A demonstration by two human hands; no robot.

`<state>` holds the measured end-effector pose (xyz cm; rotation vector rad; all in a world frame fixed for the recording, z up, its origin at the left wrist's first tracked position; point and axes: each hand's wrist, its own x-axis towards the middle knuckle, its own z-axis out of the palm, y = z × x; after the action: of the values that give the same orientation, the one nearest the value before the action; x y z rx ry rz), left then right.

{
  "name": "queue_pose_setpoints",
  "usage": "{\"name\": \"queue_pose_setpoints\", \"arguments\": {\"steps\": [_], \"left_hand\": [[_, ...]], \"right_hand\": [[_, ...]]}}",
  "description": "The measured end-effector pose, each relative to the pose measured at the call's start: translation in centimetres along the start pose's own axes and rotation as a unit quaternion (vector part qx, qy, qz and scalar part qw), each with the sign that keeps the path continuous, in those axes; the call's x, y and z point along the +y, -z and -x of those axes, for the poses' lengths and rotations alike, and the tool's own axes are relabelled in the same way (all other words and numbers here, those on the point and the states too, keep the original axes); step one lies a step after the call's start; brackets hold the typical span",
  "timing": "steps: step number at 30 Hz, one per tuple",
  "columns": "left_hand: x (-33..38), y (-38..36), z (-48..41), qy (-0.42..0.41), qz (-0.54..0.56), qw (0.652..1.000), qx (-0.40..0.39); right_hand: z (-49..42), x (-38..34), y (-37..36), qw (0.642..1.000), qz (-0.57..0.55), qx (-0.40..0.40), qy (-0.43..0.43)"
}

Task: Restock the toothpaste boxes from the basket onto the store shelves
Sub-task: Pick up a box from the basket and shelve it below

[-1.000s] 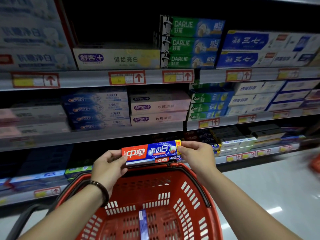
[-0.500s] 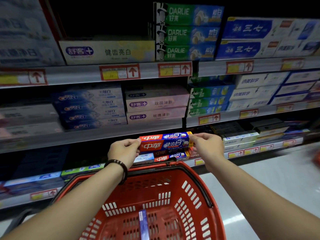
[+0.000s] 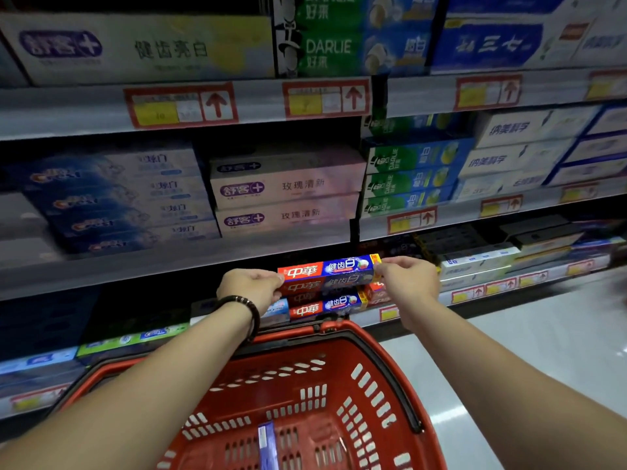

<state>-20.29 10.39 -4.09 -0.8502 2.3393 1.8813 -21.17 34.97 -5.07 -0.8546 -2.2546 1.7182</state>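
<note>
A red and blue toothpaste box [image 3: 330, 270] lies lengthwise on top of matching boxes [image 3: 325, 305] stacked on a lower shelf. My left hand [image 3: 252, 288] pinches its left end and my right hand [image 3: 409, 278] pinches its right end. Below my arms stands the red plastic basket [image 3: 373, 385]. One purple-blue box [image 3: 267, 444] lies on the basket's floor, partly cut off by the frame's bottom edge.
Shelves above hold rows of toothpaste boxes: white ones [image 3: 285, 191], green Darlie ones [image 3: 407, 179] and blue ones [image 3: 115, 201]. Red price tags [image 3: 325, 98] line the shelf edges. Pale floor [image 3: 543, 334] runs along the right.
Both hands carried the red and blue box up and forward from over the basket rim onto the stack of matching boxes on the lower shelf. The view moved closer to the shelves.
</note>
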Motion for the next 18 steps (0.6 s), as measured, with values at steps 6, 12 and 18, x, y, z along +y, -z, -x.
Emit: {"name": "queue_pose_setpoints", "arguments": {"steps": [6,12,18], "left_hand": [[-0.1,-1.7,-2.2,0.019,-0.022,0.999,-0.016],[-1.3,-3.8,-5.4,0.051,-0.043,0.997,-0.028],[-2.4,-4.9,-6.2,0.071,-0.064,0.995,-0.021]], "right_hand": [[-2.8,1.3,-0.7,0.999,0.035,0.008,0.005],[-5.3,2.7,-2.1,0.999,0.049,-0.005,-0.007],[-6.5,3.9,-3.3,0.997,0.061,-0.027,-0.023]]}}
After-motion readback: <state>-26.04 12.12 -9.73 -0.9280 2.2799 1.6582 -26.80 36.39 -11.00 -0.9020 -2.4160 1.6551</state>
